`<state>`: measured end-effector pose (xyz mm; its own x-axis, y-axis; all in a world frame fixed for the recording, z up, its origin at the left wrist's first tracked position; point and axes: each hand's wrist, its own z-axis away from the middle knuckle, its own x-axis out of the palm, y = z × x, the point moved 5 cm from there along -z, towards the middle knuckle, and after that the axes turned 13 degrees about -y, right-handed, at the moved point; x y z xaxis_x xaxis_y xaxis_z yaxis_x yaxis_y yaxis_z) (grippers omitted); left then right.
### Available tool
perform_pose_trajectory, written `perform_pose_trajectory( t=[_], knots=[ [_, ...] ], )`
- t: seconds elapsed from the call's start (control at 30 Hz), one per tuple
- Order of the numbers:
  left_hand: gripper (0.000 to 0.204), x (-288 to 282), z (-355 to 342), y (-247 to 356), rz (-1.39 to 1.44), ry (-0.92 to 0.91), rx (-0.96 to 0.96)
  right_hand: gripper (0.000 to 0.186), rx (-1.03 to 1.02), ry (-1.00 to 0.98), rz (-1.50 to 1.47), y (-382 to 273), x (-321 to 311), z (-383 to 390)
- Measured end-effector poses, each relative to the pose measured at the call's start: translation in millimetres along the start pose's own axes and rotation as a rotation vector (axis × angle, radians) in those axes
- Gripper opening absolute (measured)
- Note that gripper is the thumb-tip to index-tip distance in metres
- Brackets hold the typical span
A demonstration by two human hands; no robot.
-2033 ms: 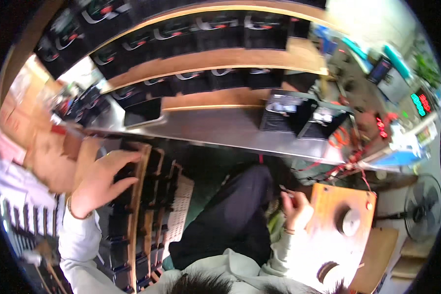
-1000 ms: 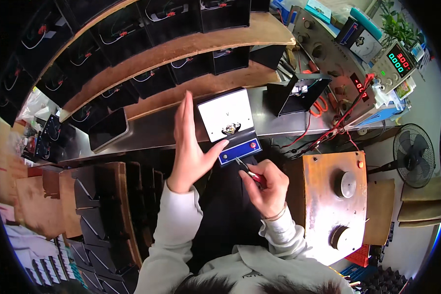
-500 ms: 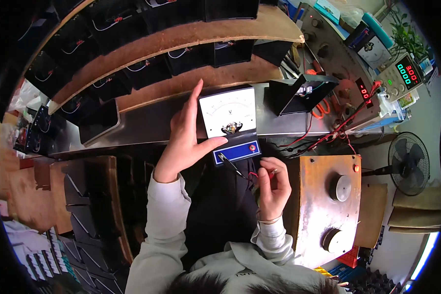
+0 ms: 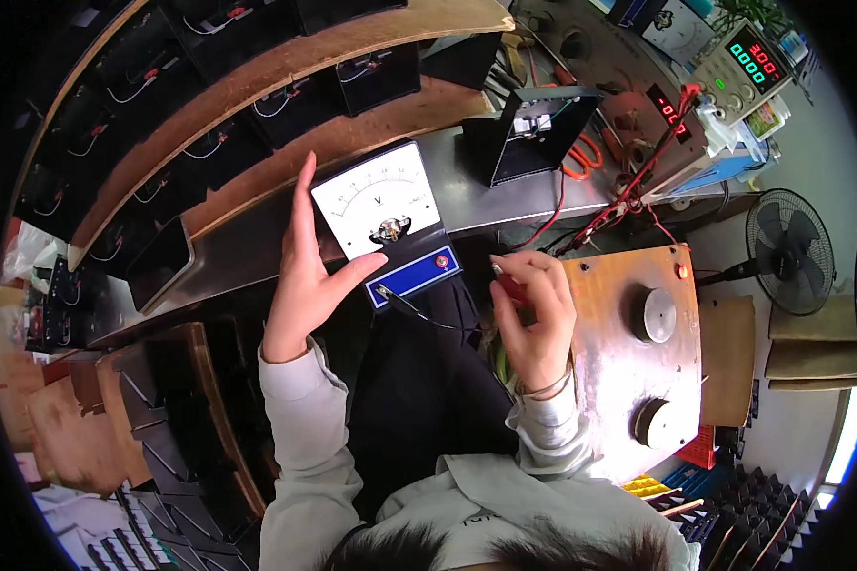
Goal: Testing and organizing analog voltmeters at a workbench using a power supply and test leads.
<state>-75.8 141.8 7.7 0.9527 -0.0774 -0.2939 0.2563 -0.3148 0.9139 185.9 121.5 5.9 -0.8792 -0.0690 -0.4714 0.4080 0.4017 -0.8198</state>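
One black clip, in the right hand a second ago, bites the meter; that hand, at its four o'clock, pinches a red clip; the left hand spreads at eight.

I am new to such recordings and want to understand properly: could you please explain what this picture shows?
There is no robot here: these are a person's own bare hands, seen from above by a wide fisheye camera on their head, so straight edges look curved. The left hand is spread along the left side of an analogue voltmeter, its thumb on the lower front. A black lead is clipped to the meter's blue strip. The right hand pinches a small red item, partly hidden, perhaps a clip. On the metal bench stands an open black case; farther right, a power supply shows lit digits.
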Motion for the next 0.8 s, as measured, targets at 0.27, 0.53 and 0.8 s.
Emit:
perform_pose_trajectory(
  t=[0.27, 0.53, 0.8],
  knots=[
    [0.115, -1.3, 0.6, 1.3, 0.012, -0.007, -0.001, 0.022, -0.030, -0.055, -0.057, -5.5, 14.2, -9.2],
    [0.115, -2.1, -0.5, -1.0, 0.066, -0.030, 0.019, 0.017, -0.174, -0.089, 0.185, -13.8, 25.8, -13.5],
    [0.117, -3.0, 2.1, -3.9, 0.038, -0.009, 0.023, 0.031, -0.131, -0.046, 0.083, -15.8, 24.9, -13.1]
  ],
)
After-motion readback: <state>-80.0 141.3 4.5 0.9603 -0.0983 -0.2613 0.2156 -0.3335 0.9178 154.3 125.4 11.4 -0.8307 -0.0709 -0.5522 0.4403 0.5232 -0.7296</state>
